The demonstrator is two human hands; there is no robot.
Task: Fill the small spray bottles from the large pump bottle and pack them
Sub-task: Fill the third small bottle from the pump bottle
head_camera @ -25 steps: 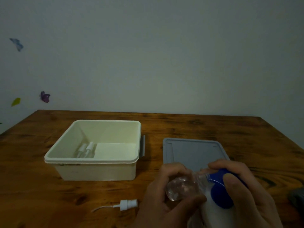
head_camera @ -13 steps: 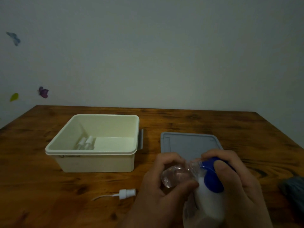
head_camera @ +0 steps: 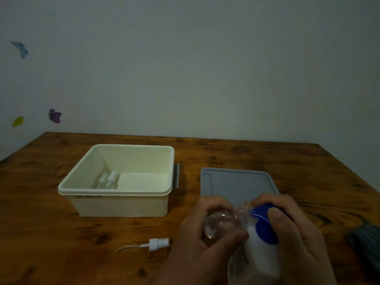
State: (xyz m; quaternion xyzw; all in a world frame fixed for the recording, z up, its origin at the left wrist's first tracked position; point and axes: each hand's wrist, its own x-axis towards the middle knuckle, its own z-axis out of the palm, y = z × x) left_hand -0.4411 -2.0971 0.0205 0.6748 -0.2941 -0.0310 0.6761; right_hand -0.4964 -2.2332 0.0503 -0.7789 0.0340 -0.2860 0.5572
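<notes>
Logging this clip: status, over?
Left hand grips small clear plastic bottle; right hand grips white blue-capped pump bottle. White spray head loose on wooden table. Nothing obstructing.

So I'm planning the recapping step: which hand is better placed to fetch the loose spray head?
Left. The spray head lies just left of the left hand; the right hand holds the pump bottle, farther away.

Three small spray bottles: two in the cream box [head_camera: 115, 204] at nine o'clock, one held. One pump bottle [head_camera: 261, 254], one grey lid [head_camera: 236, 182], one loose sprayer [head_camera: 158, 243].
</notes>
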